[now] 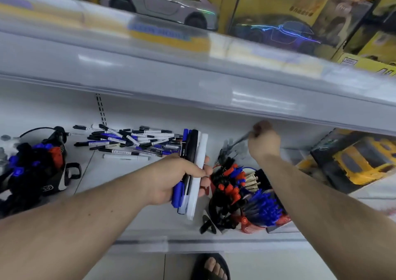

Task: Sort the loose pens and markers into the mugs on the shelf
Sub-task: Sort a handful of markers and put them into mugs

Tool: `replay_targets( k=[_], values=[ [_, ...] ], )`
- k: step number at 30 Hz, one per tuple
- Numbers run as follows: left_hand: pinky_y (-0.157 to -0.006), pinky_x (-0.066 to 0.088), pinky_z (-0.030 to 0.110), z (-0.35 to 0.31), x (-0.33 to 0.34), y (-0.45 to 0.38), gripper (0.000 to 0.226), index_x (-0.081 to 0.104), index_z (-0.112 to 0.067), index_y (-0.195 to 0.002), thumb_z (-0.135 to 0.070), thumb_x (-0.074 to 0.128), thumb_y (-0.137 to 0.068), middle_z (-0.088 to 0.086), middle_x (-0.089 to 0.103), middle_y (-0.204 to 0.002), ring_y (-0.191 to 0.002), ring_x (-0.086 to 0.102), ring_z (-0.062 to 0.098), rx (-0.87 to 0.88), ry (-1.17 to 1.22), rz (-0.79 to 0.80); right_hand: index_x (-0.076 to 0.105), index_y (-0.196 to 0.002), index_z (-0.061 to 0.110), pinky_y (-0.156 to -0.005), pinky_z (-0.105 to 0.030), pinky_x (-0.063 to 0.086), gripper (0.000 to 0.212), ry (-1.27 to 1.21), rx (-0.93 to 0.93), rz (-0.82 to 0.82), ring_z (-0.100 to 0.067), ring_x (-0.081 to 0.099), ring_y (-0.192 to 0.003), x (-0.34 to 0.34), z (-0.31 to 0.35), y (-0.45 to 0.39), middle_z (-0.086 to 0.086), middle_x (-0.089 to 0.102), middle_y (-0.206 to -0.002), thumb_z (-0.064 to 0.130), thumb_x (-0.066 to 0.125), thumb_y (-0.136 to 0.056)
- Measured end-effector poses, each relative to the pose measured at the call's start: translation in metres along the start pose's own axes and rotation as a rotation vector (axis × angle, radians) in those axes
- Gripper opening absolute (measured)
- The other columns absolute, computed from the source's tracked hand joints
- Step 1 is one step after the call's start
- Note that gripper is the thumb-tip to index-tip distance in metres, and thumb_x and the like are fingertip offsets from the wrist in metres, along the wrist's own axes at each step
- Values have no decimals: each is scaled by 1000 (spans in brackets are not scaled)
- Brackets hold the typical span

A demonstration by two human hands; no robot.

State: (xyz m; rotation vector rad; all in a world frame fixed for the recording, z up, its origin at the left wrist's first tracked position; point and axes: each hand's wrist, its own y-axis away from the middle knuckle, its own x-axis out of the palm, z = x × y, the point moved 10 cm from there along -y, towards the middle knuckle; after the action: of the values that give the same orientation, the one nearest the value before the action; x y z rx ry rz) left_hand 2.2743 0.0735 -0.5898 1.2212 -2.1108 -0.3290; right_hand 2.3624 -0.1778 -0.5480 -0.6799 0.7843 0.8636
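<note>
My left hand [182,178] grips a bundle of pens and markers [191,164], black, blue and white, held upright over the shelf's middle. My right hand [264,142] is blurred and pinches a thin dark pen [241,140] above a mug of dark pens [230,153] at the back right. A pile of loose pens and markers [130,142] lies on the white shelf [120,183] behind my left hand. Mugs full of red, black and blue pens [246,196] stand at the right. A black mug with blue and red pens [32,168] stands at the left.
The upper shelf's edge [192,82] overhangs closely above both hands. Boxed yellow toy trucks [360,161] lie to the right of the mugs. Boxed toy cars [167,3] stand on the shelf above. A sandalled foot [212,267] shows on the floor below.
</note>
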Motion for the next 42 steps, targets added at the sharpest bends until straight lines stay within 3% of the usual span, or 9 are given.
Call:
replay_targets(
  k=[8,15,18,20,24,27,34,39,42],
  values=[
    [-77,55,41,6,-11,4,31,68,-8,-101,12,48,-89,6,70,-82,-70,68,21,-7,-35,33,70,-89,11,-69,-32,52,23,255,-89,250,-28,62,-78,87,-13,-1,-11,71,-89,16,48,-95],
    [-73,54,40,4,-19,10,34,70,-9,-100,13,46,-88,6,69,-83,-71,67,21,-25,-18,62,70,-115,8,-89,-36,52,29,363,-123,272,-32,58,-102,101,-8,5,-14,52,-119,14,48,-96],
    [-69,56,38,0,-17,21,38,74,-10,-94,14,50,-78,6,69,-82,-70,67,21,-31,-15,129,65,-126,14,-95,-32,48,32,200,-155,271,-29,58,-111,77,28,16,-10,54,-128,19,53,-97],
    [-67,58,38,-2,-18,31,41,78,-12,-88,14,55,-65,6,69,-81,-68,67,22,-31,-10,168,73,-101,8,-77,-30,49,22,-30,-118,306,-28,64,-92,61,64,34,-10,68,-105,20,56,-95],
    [-67,59,39,-8,-25,58,43,79,-11,-88,7,50,-62,9,69,-83,-69,66,24,8,11,199,69,-78,7,-50,-29,34,39,-722,191,686,-20,44,-49,44,130,120,-9,60,-68,34,51,-99],
    [-72,61,43,-12,-33,82,39,78,-8,-89,6,51,-64,10,72,-87,-72,69,25,33,9,179,71,-84,7,-52,-30,35,50,-675,23,898,-17,45,-53,24,182,175,-6,57,-65,51,50,-96],
    [-80,60,44,-21,-59,120,41,71,-4,-107,15,40,-88,18,71,-108,-94,71,34,96,-12,126,62,-64,9,-50,-27,36,23,-581,1,672,-13,46,-46,-5,219,212,-1,55,-52,16,68,-84],
    [-81,57,40,-52,-125,142,34,63,-2,-116,13,54,-87,9,76,-98,-85,72,25,333,94,-347,56,-74,5,-48,-31,36,20,-770,124,333,-20,44,-43,-40,205,195,-11,47,-56,14,69,-86],
    [-74,57,38,-58,-152,155,30,61,-4,-115,10,57,-89,8,75,-91,-78,71,24,413,319,-438,61,-88,4,-51,-30,45,8,-880,279,377,-22,59,-52,-22,189,210,-11,60,-64,10,64,-90]
  ],
)
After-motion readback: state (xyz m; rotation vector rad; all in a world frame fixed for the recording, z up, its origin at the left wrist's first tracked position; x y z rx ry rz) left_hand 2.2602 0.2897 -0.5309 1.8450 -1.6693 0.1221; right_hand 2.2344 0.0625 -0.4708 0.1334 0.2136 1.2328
